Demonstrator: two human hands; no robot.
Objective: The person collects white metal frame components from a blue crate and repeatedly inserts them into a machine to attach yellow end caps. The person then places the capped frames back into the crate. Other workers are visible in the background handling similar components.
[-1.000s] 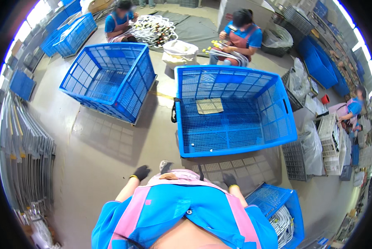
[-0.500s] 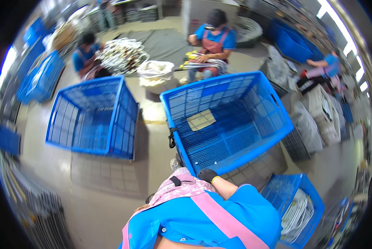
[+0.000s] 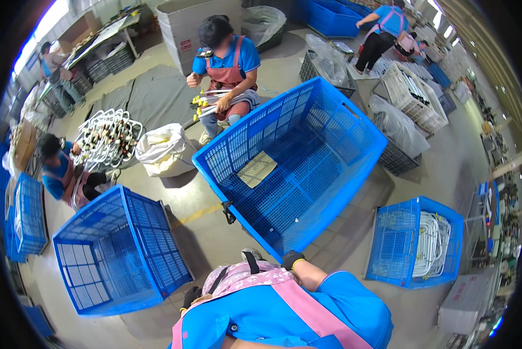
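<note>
Right hand [image 3: 293, 259]: black-gloved, fingers curled, resting at near corner of large blue crate [image 3: 296, 168]; grip cannot be told.
Left hand [image 3: 191, 296]: gloved, holding nothing, beside smaller blue crate [image 3: 118, 250].
Crate contents: flat paper sheet [image 3: 257, 169].

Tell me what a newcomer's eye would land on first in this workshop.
The big blue mesh crate in the middle of the floor, holding just a flat piece of cardboard, dominates the view; the person's gloved right hand is at its near corner. A second blue crate stands at lower left, near the gloved left hand. Behind the big crate, a seated worker handles a bundle of metal tubes.
</note>
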